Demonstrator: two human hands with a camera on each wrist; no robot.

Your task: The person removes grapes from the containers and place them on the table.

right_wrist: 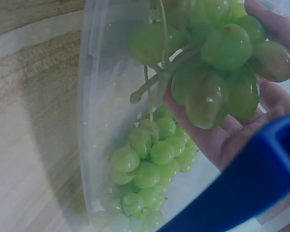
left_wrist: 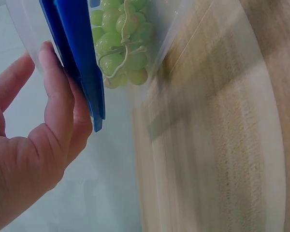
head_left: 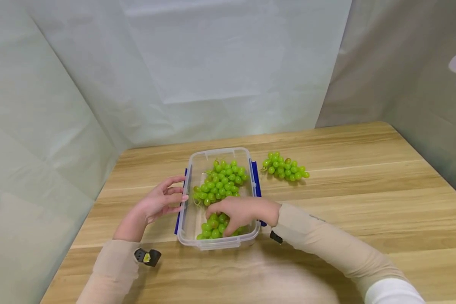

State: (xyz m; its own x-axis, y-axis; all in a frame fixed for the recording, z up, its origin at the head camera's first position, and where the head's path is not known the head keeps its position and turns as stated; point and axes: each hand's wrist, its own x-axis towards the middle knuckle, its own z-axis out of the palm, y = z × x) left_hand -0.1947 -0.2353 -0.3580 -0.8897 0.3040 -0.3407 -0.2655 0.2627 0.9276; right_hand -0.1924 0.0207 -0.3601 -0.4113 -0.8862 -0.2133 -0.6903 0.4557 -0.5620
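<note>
A clear plastic food container [head_left: 217,243] without a lid on it holds bunches of green grapes. My right hand [head_left: 241,210] reaches in over its right side and grips a bunch of grapes [head_left: 212,229] at the near end. In the right wrist view, the fingers curl round this bunch [right_wrist: 227,46], its stem sticking out. More grapes [head_left: 220,185] lie in the container's far half. My left hand [head_left: 161,202] is at the left wall, fingers loosely bent and spread. In the left wrist view, its fingertips rest against the wall beside a blue clip [left_wrist: 77,48].
Another bunch of green grapes [head_left: 286,167] lies on the wooden table [head_left: 349,169], right of the container. A second blue clip [head_left: 256,179] hangs along the container's right side. Pale cloth [head_left: 228,63] hangs behind the table and at its sides.
</note>
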